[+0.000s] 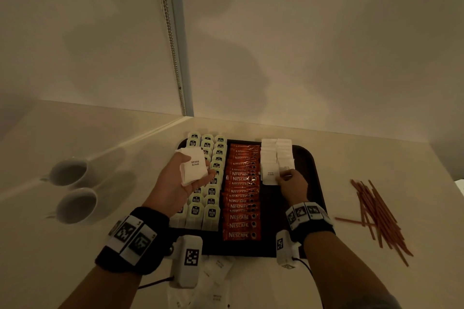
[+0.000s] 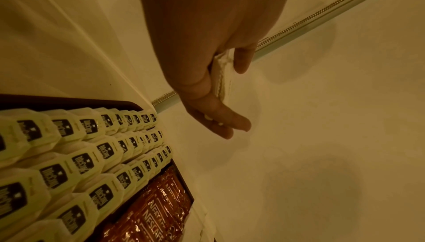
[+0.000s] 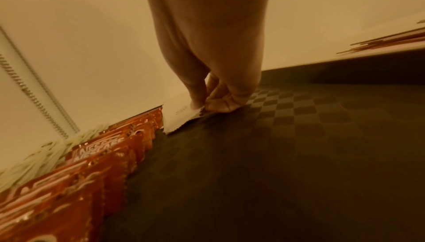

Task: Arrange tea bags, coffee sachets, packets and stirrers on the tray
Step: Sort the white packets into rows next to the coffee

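- The sugar packet (image 3: pixel 181 116) being placed lies on the tray (image 1: pixel 308 158), at the near end of the white packet rows (image 1: pixel 276 155), just right of the coffee sachets (image 1: pixel 242 198).
- The right hand (image 1: pixel 292 187) pinches that packet's near corner between thumb and fingertips (image 3: pixel 197 104), low against the tray floor.
- The left hand (image 1: pixel 179 180) hovers above the tea bags (image 1: pixel 209 183) at the tray's left side — thumb and fingers curl round a small stack of sugar packets (image 1: pixel 193 167).
- To place it well, the person should probably overlap it evenly on the packet behind, square its edge to the sachets, and let go without dragging the row.
- Right of the tray, the stirrers (image 1: pixel 379 218) lie loose on the counter (image 1: pixel 376 158) — not yet arranged.
- Left of the tray stand two cups (image 1: pixel 72 188); more white packets (image 1: pixel 216 283) lie in front of the tray's near edge.
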